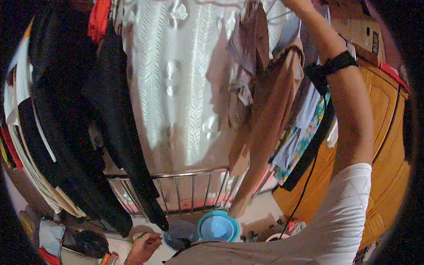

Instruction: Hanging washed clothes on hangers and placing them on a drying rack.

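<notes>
My right arm reaches up at the upper right, with a black scrunchie [341, 65] around the forearm. My right hand [293, 4] is cut by the top edge, beside a thin wire or hanger [281, 15]; its fingers are hidden. Just below hang brown trousers [265, 132] and a greyish-brown garment [246, 49]. Low in the view, my left hand [145, 246] hangs with fingers loosely bent and nothing visible in it. Near it is the lower end of a long dark garment [155, 212], with a grey basin [175, 232] below.
A shiny embossed panel or sheet [179, 99] stands behind a metal railing [185, 192]. A blue basin [217, 230] sits on the floor. Floral fabric [306, 142] hangs near a wooden cabinet [381, 116] with a cardboard box [361, 28] on top. A black cord [303, 195] runs down; dark clothes [69, 99] hang left.
</notes>
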Available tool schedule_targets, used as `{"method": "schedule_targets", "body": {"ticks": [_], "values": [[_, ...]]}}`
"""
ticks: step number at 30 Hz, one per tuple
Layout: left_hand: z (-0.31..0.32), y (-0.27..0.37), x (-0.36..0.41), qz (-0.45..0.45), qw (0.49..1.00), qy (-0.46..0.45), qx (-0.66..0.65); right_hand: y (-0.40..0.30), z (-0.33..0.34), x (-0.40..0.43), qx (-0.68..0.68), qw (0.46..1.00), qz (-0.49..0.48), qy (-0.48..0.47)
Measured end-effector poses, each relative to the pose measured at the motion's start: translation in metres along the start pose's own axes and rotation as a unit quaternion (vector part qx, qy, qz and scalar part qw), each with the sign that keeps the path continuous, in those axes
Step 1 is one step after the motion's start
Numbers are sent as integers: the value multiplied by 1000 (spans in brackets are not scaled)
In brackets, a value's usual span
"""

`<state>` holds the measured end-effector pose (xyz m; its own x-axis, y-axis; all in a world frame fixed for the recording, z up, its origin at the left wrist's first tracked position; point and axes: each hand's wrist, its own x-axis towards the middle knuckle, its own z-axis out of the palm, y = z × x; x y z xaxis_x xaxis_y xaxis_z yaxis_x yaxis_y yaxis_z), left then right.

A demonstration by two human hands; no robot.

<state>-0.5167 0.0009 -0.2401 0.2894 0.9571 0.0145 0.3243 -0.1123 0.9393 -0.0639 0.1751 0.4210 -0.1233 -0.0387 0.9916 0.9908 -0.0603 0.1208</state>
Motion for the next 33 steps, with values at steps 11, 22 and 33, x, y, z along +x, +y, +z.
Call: {"method": "schedule_targets", "body": {"ticks": [11, 22, 33], "values": [[28, -25, 64, 14, 985, -164, 60, -3, -129, -208, 76, 973, -192, -105], [118, -7, 83, 40, 949, -314, -11, 50, -371, -518, 152, 730, 266, -611], [305, 49, 88, 19, 931, -314, -187, 178, -555, -709, 128, 690, 358, -616]]}}
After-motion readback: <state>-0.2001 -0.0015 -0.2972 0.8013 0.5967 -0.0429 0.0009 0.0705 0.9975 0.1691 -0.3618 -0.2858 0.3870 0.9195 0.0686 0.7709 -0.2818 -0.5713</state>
